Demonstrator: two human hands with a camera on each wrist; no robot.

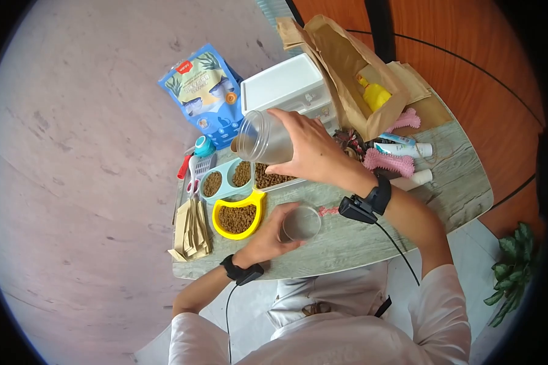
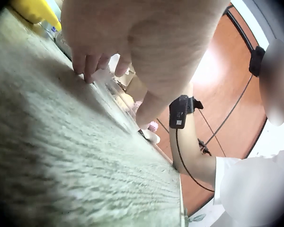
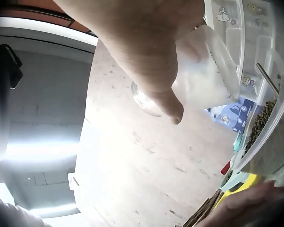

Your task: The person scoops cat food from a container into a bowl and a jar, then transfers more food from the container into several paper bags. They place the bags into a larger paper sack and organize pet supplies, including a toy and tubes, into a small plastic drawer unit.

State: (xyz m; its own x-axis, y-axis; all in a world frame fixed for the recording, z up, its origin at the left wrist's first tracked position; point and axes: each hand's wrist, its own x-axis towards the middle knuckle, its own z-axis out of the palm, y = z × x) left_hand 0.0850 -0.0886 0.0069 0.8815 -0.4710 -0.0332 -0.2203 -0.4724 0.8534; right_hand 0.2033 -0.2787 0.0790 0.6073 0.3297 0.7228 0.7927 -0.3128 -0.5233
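My right hand (image 1: 313, 146) grips a clear plastic jar (image 1: 257, 137), raised and tilted with its open threaded mouth facing left. In the right wrist view, small dark crumbs cling inside the jar (image 3: 206, 71). Below it, a clear bin of brown kibble (image 1: 273, 177) stands partly hidden. My left hand (image 1: 266, 236) curls round a clear, round, see-through piece (image 1: 302, 223) at the tabletop; whether it is a lid or a cup, I cannot tell. Left of that hand sits a yellow bowl (image 1: 262, 204) of kibble, and behind it a pale blue double bowl (image 1: 226, 176), also filled.
A blue food bag (image 1: 204, 97) and white drawer box (image 1: 283, 82) stand behind. To the right are a paper bag (image 1: 347, 67) with a yellow toy (image 1: 374, 94), pink bone toys (image 1: 388, 161) and tubes (image 1: 405, 149). Folded paper bags (image 1: 192, 231) lie at the left edge.
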